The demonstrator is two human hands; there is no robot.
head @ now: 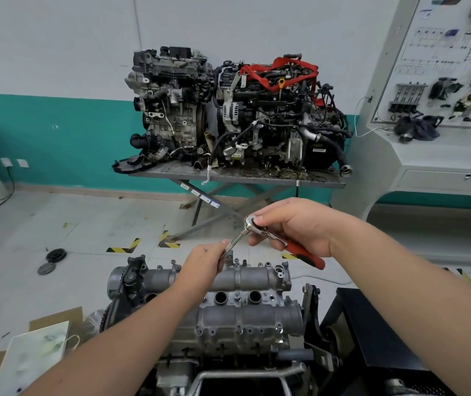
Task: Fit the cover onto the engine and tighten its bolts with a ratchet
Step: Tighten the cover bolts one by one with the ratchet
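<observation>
Against the wall stood two engines (pixel 234 110); our left hand (pixel 203 260) pinched the extension (pixel 235 240), our right hand (pixel 294 224) gripped one ratchet (pixel 283 241), its socket hidden.

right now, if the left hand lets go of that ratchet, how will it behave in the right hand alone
The ratchet looks rigid metal, so it should not flex. The long extension bar sticks out from the head, so it would probably droop toward the cover. The right hand holds it near the head, not by the red handle, so its hold may be weak.
</observation>
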